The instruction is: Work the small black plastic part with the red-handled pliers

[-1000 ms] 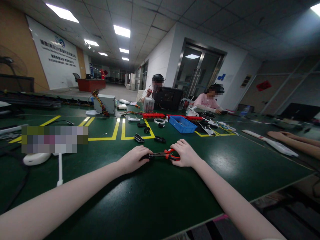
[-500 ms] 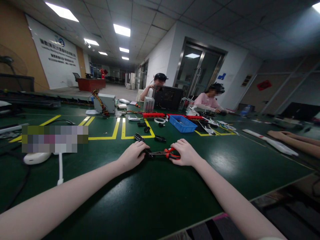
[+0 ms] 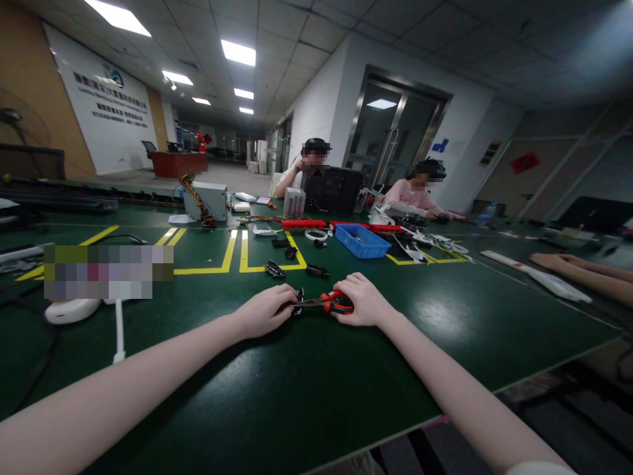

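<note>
Right hand [image 3: 363,302] covering pliers [image 3: 324,303] handles, left hand [image 3: 264,310] hiding small black part

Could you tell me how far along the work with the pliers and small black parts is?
In hand: the right hand grips the red-handled pliers, whose tip meets a small black part pinched by the left hand. Left, it seems: several similar black parts lying beyond by the yellow lines. No finished piece can be told apart.

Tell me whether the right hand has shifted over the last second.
No, not noticeably. The right hand keeps the same spot short of the blue bin, closed on the red-handled pliers.
</note>
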The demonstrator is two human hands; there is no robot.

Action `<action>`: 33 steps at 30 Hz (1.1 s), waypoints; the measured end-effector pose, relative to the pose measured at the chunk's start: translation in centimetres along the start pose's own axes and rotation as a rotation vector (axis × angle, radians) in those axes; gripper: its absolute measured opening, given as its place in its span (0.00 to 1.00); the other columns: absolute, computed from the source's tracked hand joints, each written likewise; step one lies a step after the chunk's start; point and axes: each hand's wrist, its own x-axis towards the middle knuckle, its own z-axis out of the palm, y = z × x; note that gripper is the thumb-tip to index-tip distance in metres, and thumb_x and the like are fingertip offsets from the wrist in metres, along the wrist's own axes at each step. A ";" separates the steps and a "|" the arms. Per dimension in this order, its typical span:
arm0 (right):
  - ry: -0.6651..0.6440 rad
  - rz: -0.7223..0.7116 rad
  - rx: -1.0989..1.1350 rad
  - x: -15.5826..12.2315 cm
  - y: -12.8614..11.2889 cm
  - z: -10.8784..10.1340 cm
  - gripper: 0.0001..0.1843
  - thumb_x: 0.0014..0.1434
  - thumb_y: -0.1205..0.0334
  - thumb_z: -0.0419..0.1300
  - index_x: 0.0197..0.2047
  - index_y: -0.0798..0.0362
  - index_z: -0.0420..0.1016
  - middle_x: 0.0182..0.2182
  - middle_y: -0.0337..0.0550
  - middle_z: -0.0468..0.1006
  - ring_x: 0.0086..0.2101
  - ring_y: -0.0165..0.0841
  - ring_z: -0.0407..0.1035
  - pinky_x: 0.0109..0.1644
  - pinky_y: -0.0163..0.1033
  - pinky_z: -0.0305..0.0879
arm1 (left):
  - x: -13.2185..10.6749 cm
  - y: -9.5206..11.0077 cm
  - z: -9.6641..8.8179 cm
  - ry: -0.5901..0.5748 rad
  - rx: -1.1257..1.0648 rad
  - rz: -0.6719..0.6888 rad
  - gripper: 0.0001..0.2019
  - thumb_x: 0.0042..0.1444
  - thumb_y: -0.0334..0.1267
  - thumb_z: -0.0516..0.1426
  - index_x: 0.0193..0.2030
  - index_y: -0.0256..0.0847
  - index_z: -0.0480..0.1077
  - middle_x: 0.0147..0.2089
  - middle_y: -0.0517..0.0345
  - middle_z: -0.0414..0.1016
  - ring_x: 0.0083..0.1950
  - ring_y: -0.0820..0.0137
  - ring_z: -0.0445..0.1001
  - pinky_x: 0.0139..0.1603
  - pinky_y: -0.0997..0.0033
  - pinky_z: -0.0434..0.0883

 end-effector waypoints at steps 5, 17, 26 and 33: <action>0.067 -0.010 -0.047 -0.2 0.1 0.0 0.24 0.49 0.45 0.60 0.41 0.56 0.69 0.34 0.48 0.72 0.36 0.40 0.64 0.51 0.48 0.55 | 0.0 0.1 -0.1 -0.022 0.033 0.018 0.11 0.60 0.41 0.56 0.47 0.40 0.67 0.49 0.51 0.69 0.50 0.63 0.70 0.53 0.63 0.69; 0.060 -0.050 -0.028 -0.2 0.3 -0.1 0.22 0.49 0.47 0.60 0.41 0.55 0.70 0.33 0.48 0.73 0.35 0.39 0.64 0.49 0.48 0.56 | -0.3 0.1 0.1 0.035 0.056 0.016 0.11 0.55 0.39 0.59 0.45 0.41 0.67 0.56 0.50 0.62 0.50 0.63 0.70 0.52 0.61 0.70; 0.038 -0.041 -0.036 -0.2 0.3 -0.1 0.22 0.50 0.46 0.59 0.41 0.55 0.70 0.33 0.48 0.72 0.35 0.40 0.64 0.49 0.48 0.56 | -0.3 -0.5 0.2 -0.005 -0.050 -0.008 0.15 0.55 0.38 0.60 0.48 0.42 0.66 0.63 0.46 0.57 0.59 0.58 0.65 0.59 0.55 0.64; 0.035 -0.053 -0.046 -0.2 0.2 -0.3 0.22 0.49 0.46 0.59 0.41 0.55 0.70 0.33 0.48 0.72 0.35 0.40 0.63 0.48 0.47 0.56 | 0.0 -1.0 0.3 0.040 -0.140 0.013 0.19 0.52 0.38 0.63 0.50 0.41 0.66 0.61 0.45 0.61 0.62 0.58 0.62 0.62 0.53 0.61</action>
